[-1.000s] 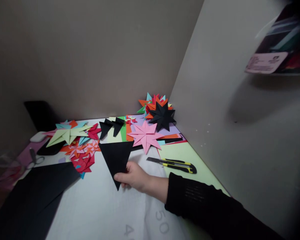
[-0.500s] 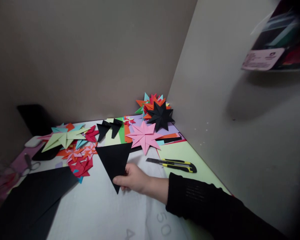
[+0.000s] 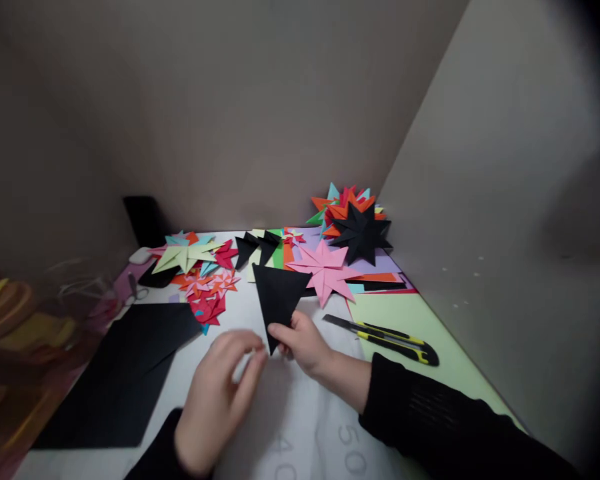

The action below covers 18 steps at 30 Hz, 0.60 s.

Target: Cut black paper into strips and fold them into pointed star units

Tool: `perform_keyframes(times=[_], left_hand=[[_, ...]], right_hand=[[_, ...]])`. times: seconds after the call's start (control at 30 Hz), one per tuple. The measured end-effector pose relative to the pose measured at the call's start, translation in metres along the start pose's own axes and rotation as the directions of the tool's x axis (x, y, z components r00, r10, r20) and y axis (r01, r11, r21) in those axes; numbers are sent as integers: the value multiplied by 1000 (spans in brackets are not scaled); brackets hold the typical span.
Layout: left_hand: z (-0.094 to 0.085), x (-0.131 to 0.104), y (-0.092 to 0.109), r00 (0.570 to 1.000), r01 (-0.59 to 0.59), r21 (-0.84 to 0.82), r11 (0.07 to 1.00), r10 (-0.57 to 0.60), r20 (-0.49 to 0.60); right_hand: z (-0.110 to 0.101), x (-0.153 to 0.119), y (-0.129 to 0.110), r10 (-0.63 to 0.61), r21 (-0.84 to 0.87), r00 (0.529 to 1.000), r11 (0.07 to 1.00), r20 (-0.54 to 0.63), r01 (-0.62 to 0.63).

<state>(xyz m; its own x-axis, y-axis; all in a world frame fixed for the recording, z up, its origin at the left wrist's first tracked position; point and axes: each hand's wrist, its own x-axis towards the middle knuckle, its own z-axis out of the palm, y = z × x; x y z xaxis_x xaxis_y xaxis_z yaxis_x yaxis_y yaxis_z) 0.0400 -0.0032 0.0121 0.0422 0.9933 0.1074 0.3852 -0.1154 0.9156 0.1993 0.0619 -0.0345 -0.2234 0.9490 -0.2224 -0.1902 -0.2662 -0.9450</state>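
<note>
A folded black paper triangle (image 3: 280, 293) points downward in front of me, its wide edge at the top. My right hand (image 3: 303, 340) pinches it near the lower point, thumb on the near face and fingers behind. My left hand (image 3: 225, 387), slightly blurred, has come up beside that lower tip. Its thumb and fingers are curved with a gap between them, close to the paper but apparently not gripping it. To the right of the hands lies a yellow and black utility knife (image 3: 385, 337) with its blade out.
A pink paper star (image 3: 325, 271) and a black star (image 3: 361, 233) stand behind the triangle. Several colourful stars (image 3: 187, 257) lie at the back left, near scissors (image 3: 139, 291). Large black paper sheets (image 3: 115, 373) cover the left side. Walls bound the table behind and right.
My left hand has entered from below and moved next to the triangle's lower tip. My right hand still holds the triangle. The view has turned left, so the table appears further right.
</note>
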Motion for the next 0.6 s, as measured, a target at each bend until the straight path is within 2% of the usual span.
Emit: perform_keyframes(times=[0.1,0.17,0.3,0.43,0.5,0.6], left_hand=[[13,36,-6,992,108,-9,994,-107,70],[19,46,-12,981,163,-81,983,-153,117],[22,44,-23,963,263,-208,942,-242,119],[18,41,-29,961,255,-209,944,-223,166],[18,41,-32,964,249,-226,942,-217,155],[19,41,-34,953,297,-301,906,-261,155]], right_hand=[[0,1,2,11,15,999,1000,33,-12],[-1,1,4,14,-7,998,1000,67,-14],[-2,1,3,50,-80,993,996,104,-41],[-1,2,2,57,-148,982,989,181,-30],[0,1,3,57,-170,979,985,198,-23],[1,1,3,68,-175,976,984,206,-32]])
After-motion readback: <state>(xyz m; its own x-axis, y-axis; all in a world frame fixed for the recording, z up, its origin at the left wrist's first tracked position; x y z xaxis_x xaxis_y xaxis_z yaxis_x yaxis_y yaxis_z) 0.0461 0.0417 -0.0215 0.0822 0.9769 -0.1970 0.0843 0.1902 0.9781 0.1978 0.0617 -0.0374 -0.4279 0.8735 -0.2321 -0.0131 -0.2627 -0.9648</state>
